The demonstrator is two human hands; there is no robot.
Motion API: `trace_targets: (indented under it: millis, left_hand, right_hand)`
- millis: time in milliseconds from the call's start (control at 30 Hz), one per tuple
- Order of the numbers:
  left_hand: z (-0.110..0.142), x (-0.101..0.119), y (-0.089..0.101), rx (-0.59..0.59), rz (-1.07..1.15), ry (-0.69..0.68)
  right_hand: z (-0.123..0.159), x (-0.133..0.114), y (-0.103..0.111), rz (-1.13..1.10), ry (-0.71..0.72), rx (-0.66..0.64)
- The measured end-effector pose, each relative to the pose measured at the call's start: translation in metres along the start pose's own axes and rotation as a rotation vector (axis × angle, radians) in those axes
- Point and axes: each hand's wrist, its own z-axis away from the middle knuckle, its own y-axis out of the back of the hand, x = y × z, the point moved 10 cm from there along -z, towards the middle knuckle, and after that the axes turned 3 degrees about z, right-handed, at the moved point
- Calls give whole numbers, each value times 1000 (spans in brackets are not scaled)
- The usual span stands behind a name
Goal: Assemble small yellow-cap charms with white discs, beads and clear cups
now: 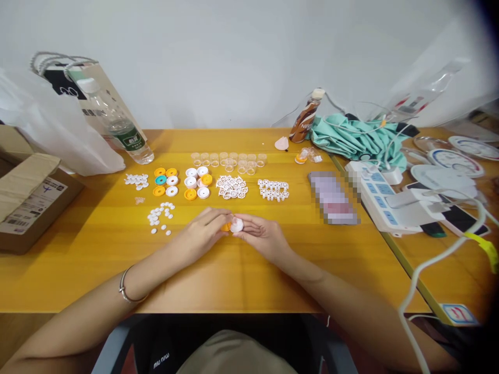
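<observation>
My left hand [205,228] and my right hand [265,236] meet above the table's middle. Pinched in my left fingers is an orange round plastic part [226,227], partly hidden by them. A white round plastic cup [236,225] sits in my right fingertips, its hollow side facing me, right against the orange part. Beyond the hands lie a pile of white wheel-shaped pieces [232,187] and rows of white toothed pieces [273,189]. Orange, white and teal round caps [190,194] stand to the left in groups. Small white discs [156,213] are scattered further left.
Clear small cups [233,159] line the back. A water bottle [130,137] and cardboard box [37,202] are at left. On the right are a coffee bottle [307,117], a teal cloth bundle [351,137], a blurred-out phone-like object [333,200] and a power strip [378,195] with cables.
</observation>
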Motion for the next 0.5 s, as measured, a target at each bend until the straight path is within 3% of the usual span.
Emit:
trace_targets:
  millis: [233, 500]
  left_hand:
    - [-1, -1, 5, 22, 23, 15]
    - [-2, 3, 6, -40, 53, -18]
  right_hand:
    - [2, -1, 1, -33, -3, 20]
    - [3, -1, 2, -19, -9, 33]
